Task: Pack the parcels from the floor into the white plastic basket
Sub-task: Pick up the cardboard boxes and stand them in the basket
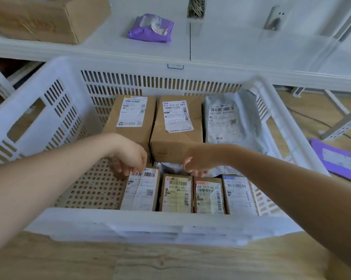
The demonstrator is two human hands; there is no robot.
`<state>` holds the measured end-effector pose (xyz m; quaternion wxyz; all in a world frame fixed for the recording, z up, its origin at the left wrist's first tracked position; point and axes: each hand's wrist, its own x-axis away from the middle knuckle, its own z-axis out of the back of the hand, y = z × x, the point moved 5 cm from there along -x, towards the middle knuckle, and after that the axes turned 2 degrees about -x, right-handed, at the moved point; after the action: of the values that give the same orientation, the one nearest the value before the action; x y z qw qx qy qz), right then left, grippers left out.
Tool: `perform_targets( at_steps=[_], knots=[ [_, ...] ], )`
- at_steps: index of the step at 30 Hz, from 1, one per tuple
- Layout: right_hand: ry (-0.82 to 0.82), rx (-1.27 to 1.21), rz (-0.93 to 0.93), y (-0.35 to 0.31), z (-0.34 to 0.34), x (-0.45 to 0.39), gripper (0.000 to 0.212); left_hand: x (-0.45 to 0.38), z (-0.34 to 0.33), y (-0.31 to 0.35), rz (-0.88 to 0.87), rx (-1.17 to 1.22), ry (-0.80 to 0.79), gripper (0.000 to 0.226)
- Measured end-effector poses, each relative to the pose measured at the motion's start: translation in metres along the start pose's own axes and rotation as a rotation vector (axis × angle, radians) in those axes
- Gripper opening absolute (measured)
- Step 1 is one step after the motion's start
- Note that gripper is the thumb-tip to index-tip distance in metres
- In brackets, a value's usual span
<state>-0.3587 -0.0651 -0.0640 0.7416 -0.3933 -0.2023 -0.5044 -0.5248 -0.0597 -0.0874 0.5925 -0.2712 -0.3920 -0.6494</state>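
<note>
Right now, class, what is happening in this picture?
A person leans over a white slotted plastic basket on a wooden floor, both bare arms reaching in. The left hand touches the top of a small brown cardboard parcel with a white label in the near row of four. The right hand is curled just behind that row. Two larger cardboard boxes and a grey plastic mailer bag fill the far row. A flat purple mailer lies outside on the floor.

Both arms reach in over the white plastic basket (55,217) near rim. My left hand (130,153) is palm-down, fingers curled, fingertips touching something I can't identify. My right hand (199,160) is loosely curled, wrist bent down, contact unclear.
</note>
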Motion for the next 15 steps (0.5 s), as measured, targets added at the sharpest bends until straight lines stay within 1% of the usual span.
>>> perform_targets(
  at_steps=[2, 4, 6, 9, 11, 15],
  knots=[
    [0.138, 0.037, 0.019, 0.011, 0.015, 0.019, 0.026, 0.010, 0.009, 0.021, -0.026, -0.024, 0.055, 0.007],
    [0.312, 0.105, 0.012, 0.025, 0.032, 0.042, 0.032, 0.020, 0.018, 0.046, -0.064, -0.051, 0.129, 0.008],
    [0.434, 0.192, 0.005, 0.039, 0.046, 0.066, 0.037, 0.030, 0.028, 0.073, -0.098, -0.077, 0.231, 0.010],
    [0.576, 0.263, -0.033, 0.066, 0.064, 0.103, 0.036, 0.043, 0.042, 0.116, -0.129, -0.113, 0.438, 0.018],
    [0.663, 0.273, -0.060, 0.085, 0.077, 0.128, 0.036, 0.050, 0.049, 0.147, -0.161, -0.115, 0.543, 0.016],
    [0.784, 0.285, -0.102, 0.130, 0.097, 0.180, 0.028, 0.056, 0.059, 0.216, -0.211, -0.168, 0.723, 0.011]
  ],
)
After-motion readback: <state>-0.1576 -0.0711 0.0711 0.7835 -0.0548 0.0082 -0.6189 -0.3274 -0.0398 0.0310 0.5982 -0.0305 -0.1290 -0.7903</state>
